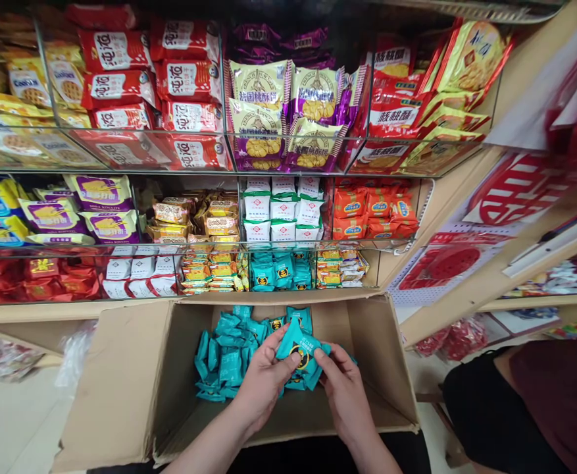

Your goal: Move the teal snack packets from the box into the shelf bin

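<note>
Over an open cardboard box [125, 368], my left hand [267, 375] and my right hand [343, 382] pinch teal snack packets [304, 352] from both sides. The held packets overlap, so I cannot tell how many there are. Each has a dark round emblem circled in yellow. My left thumb presses on the front, and my right thumb and fingers close on the right edge. Below and to the left, a loose heap of the same teal packets [229, 362] lies inside the box, partly hidden by my hands.
Behind the box rise shelves with clear dividers. A compartment of teal packets [282, 271] sits just above it, beside white packets [140, 268] and orange packets [374, 209]. Purple-and-cream biscuit packs [261, 99] fill the top. A person in dark clothes [529, 401] is at the right.
</note>
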The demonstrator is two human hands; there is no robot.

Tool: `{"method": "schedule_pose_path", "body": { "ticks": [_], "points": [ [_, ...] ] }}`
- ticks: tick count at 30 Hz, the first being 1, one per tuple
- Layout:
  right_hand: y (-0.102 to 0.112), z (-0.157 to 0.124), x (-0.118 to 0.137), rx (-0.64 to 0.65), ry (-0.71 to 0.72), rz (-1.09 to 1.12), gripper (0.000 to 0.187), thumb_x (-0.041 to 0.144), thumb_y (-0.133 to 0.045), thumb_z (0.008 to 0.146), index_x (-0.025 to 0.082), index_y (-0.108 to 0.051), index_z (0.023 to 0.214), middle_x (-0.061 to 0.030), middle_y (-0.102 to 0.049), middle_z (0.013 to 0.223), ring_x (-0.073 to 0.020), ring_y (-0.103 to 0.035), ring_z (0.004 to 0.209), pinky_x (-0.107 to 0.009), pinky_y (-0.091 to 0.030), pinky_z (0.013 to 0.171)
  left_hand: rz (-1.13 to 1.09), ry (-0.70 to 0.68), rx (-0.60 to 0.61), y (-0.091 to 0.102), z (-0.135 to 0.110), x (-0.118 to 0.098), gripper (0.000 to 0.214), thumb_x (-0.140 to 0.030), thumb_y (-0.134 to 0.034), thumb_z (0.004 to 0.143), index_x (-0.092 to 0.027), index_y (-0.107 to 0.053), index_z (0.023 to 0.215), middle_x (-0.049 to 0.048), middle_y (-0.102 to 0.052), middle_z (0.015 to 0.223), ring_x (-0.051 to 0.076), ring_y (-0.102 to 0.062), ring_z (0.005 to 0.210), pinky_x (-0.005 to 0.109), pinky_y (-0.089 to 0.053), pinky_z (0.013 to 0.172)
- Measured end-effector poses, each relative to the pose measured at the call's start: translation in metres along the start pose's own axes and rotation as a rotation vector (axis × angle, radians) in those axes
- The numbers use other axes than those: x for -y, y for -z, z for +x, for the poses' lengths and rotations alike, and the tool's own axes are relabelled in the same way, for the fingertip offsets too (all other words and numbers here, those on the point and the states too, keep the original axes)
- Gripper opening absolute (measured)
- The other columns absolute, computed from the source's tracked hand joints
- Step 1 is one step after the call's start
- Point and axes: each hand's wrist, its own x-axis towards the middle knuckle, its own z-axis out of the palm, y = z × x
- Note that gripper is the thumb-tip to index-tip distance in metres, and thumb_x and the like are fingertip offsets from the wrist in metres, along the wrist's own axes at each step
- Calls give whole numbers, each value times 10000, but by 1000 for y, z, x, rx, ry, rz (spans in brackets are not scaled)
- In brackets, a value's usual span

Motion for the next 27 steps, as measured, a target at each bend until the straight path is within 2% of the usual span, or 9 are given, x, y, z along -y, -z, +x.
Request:
{"method": "schedule_pose_path", "body": {
  "ticks": [4,8,12,14,17,21,24,27],
  "points": [
    [5,-1,0,30,30,-30,199,353,-641,668,187,-597,769,15,-576,710,-115,-500,650,-224,-414,600,100,19,36,7,2,-4,351,-255,-647,672,-213,-534,1001,15,-627,894,129,-565,789,245,-439,710],
    [11,-3,-4,59,68,-160,207,355,-642,661,164,-612,737,-4,-571,685,-125,-498,660,-230,-418,620,316,-13,152,20,6,-7,275,-275,-668,644,-164,-566,873,34,-630,858,128,-556,785,245,-422,744],
    [13,-5,-6,75,75,-228,196,356,-640,660,165,-619,699,-3,-566,661,-118,-501,642,-210,-417,598,553,59,235,28,6,-9,384,-286,-667,630,-182,-523,970,-18,-587,739,87,-516,652,190,-402,596],
    [15,-4,-5,115,80,-257,208,365,-632,666,169,-624,736,-14,-586,700,-127,-518,667,-214,-426,613,692,80,277,27,7,-14,364,-295,-646,642,-181,-521,965,-46,-550,660,70,-478,575,173,-369,525],
    [26,2,-1,136,95,-293,288,404,-591,694,174,-602,867,-37,-607,764,-144,-543,679,-233,-445,605,807,-45,256,20,17,-34,313,-297,-612,663,-178,-518,937,-34,-560,707,85,-500,599,190,-390,540],
    [59,12,-5,29,143,-445,308,440,-549,711,155,-597,818,-33,-593,681,-152,-549,631,-230,-449,566,923,-363,52,13,58,-67,313,-285,-604,656,-177,-513,936,9,-584,870,134,-552,773,237,-440,665],
    [87,17,-17,-20,188,-611,282,426,-536,716,154,-601,755,-36,-599,675,-159,-556,634,-231,-450,588,1084,-364,-24,13,104,-80,404,-307,-585,671,-144,-517,1035,65,-602,989,178,-562,886,281,-444,757],
    [103,19,-27,-19,181,-700,257,410,-516,733,166,-596,742,-38,-613,689,-171,-574,653,-241,-456,613,1206,-307,-46,13,151,-81,390,-271,-557,698,-103,-541,1050,84,-634,974,193,-590,863,291,-456,755]
  ]
}}
